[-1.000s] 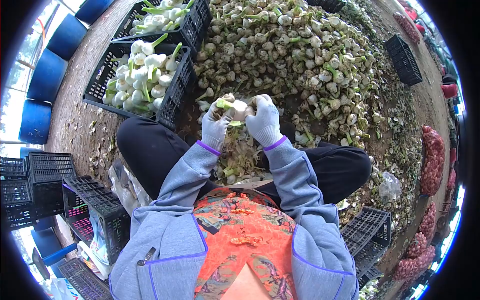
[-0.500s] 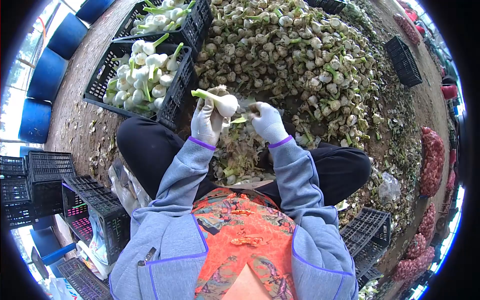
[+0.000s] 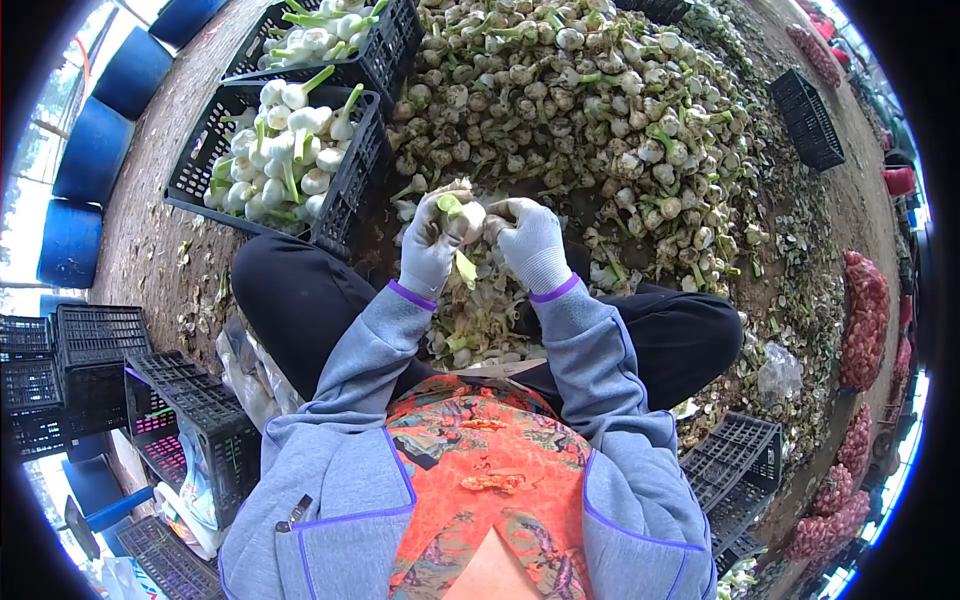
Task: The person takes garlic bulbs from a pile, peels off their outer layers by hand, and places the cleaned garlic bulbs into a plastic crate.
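Note:
A white garlic bulb (image 3: pixel 472 222) with a cut green stem is gripped in my gloved left hand (image 3: pixel 430 240), its stem end turned toward me. My gloved right hand (image 3: pixel 532 238) has its fingers curled and pinched against the right side of the bulb. Whether a strip of skin lies between those fingertips is hidden. A pale green leaf piece (image 3: pixel 465 268) hangs below the bulb by my left hand. Under both hands lies a heap of peeled skins and leaves (image 3: pixel 470 315).
A large pile of unpeeled garlic (image 3: pixel 600 110) lies ahead. Black crates (image 3: pixel 345 215) of clean white bulbs (image 3: pixel 275 160) stand at front left. Stacked crates (image 3: pixel 100 335) are at left, a tipped crate (image 3: pixel 735 465) at right, and red mesh sacks (image 3: pixel 863 320) along the far right.
The garlic bulb has turned so its stem points toward me instead of left. My right hand has moved left onto the bulb. The leaf piece now hangs lower.

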### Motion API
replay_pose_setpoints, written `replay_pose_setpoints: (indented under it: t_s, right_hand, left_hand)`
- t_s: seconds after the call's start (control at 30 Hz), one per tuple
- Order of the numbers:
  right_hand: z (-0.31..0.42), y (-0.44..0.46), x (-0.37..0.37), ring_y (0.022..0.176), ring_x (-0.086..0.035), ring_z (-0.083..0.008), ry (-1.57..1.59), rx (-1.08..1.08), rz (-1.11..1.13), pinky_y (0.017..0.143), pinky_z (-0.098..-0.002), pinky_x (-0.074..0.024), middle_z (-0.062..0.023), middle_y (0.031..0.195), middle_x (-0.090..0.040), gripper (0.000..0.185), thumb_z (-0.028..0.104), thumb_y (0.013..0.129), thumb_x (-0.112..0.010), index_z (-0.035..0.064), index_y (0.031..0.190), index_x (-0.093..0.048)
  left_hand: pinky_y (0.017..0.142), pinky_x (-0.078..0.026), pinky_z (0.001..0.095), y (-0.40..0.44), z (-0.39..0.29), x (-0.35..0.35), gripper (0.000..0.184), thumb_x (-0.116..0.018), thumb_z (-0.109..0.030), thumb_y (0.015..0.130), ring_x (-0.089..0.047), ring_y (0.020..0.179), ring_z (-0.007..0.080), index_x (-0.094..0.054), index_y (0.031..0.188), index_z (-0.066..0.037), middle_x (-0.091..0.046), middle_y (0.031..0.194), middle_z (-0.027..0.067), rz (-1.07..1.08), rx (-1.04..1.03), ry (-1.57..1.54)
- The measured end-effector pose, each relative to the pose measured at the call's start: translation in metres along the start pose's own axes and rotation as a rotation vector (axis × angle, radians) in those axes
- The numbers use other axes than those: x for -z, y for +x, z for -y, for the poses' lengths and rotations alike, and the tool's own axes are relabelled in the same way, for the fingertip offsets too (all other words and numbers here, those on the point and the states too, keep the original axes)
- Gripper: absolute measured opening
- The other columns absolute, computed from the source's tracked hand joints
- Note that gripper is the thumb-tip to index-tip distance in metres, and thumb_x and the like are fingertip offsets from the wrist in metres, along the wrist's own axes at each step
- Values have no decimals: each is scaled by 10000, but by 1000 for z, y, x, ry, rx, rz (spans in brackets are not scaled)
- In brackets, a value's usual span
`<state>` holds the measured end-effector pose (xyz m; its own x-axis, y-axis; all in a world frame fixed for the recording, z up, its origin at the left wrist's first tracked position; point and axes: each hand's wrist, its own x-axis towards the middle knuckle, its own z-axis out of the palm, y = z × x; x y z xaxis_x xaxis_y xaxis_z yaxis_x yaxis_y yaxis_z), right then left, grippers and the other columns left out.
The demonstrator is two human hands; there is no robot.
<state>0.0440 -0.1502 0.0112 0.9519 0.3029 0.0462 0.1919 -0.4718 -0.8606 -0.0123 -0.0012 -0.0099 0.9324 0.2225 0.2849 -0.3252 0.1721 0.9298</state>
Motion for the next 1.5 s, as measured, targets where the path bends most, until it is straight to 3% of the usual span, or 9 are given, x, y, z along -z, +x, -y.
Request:
replay_pose_setpoints:
  t_s: [0.17,0.27,0.4,0.5,0.63,1.0,1.17,1.37,1.5]
  right_hand:
    - [-4,1,4,761,-668,-290,-3,51,25,701,-356,-523,-164,850,-678,164,113,790,-649,2,901,-694]
    - [-2,3,3,763,-669,-227,215,-24,28,698,-317,-523,-147,862,-688,168,74,807,-627,-7,942,-683]
    - [7,2,8,810,-639,-117,245,35,-30,724,-255,-508,-79,900,-695,207,50,853,-616,-21,1044,-653]
    - [21,-3,14,781,-670,-180,304,-37,116,698,-286,-526,-148,883,-693,191,113,828,-666,-20,964,-675]
    - [12,-4,7,840,-660,-293,10,132,39,749,-361,-522,-161,874,-672,186,118,772,-671,15,927,-691]
    - [-5,-4,-9,812,-621,-330,-241,88,36,724,-400,-492,-163,839,-619,109,98,756,-654,11,816,-627]
    - [-10,-2,-8,823,-612,-349,-174,78,-13,733,-407,-487,-184,836,-612,107,91,764,-624,0,820,-616]
    - [-23,3,-6,849,-613,-352,-189,57,-72,757,-409,-487,-193,856,-626,140,112,774,-620,-7,848,-629]
    - [-30,8,1,745,-648,-265,-117,-21,1,690,-340,-500,-165,826,-661,188,117,782,-642,-11,919,-648]
  left_hand:
    - [999,-404,327,2,-5,-3,291,-628,-159,914,-517,1168,198,-580,1165,-21,-551,1222,100,71,-125,177]
    - [927,-474,312,1,0,-3,293,-586,-191,948,-595,1032,179,-564,1176,-8,-597,1136,83,-123,243,-323]
    - [922,-499,371,3,-7,6,354,-540,-193,965,-584,1083,228,-482,1256,1,-558,1218,117,-111,277,-429]
    - [966,-462,359,1,-1,6,332,-557,-190,958,-570,1106,219,-514,1229,-2,-564,1221,111,-96,217,-265]
    - [1009,-414,339,-1,0,0,290,-582,-181,947,-542,1146,204,-564,1175,-3,-571,1222,101,-42,82,-115]
    - [973,-412,286,-5,4,-4,263,-672,-108,875,-531,1121,160,-597,1099,6,-546,1219,93,26,21,104]
    - [968,-417,284,-5,1,-6,282,-657,-106,892,-561,1081,155,-585,1141,2,-601,1163,70,-40,190,-114]
    - [921,-482,316,-5,10,2,287,-599,-137,932,-582,1050,164,-561,1182,-1,-609,1148,69,-81,211,-331]
    - [918,-501,355,6,-17,-3,333,-539,-239,971,-593,1059,212,-546,1183,17,-601,1157,130,-75,215,-587]
